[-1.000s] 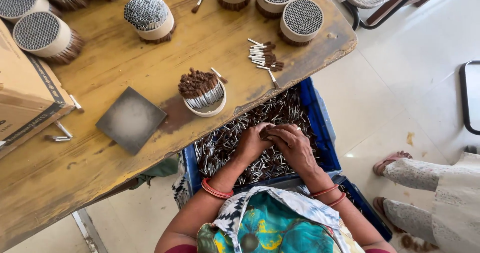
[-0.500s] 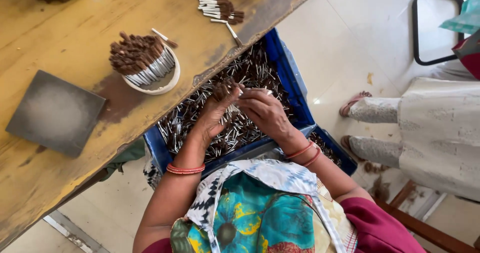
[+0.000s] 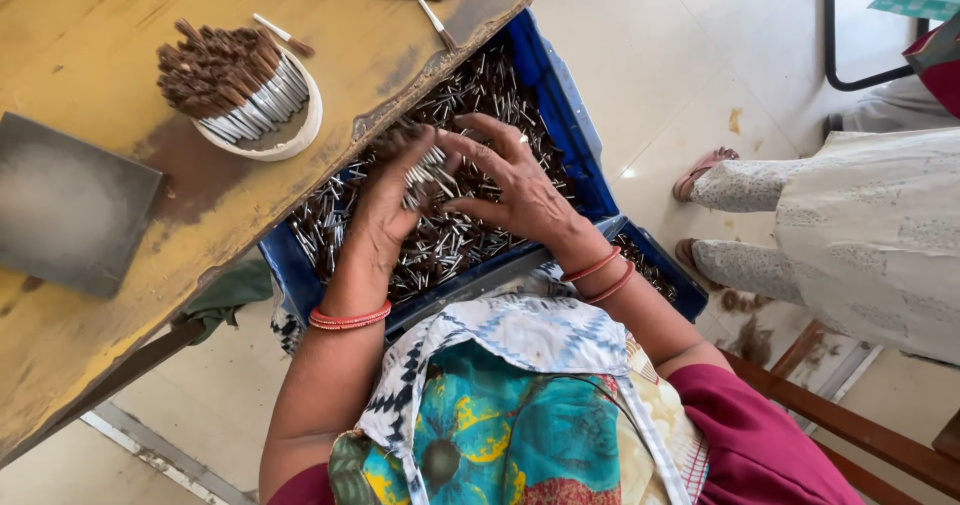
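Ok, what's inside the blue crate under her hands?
The blue crate holds loose brown-tipped metal sticks. The left hand grips a bunch; the right hand touches it. The crate's bottom is covered.

Left hand (image 3: 385, 205) cupped, right hand (image 3: 505, 180) spread, fingertips meeting.
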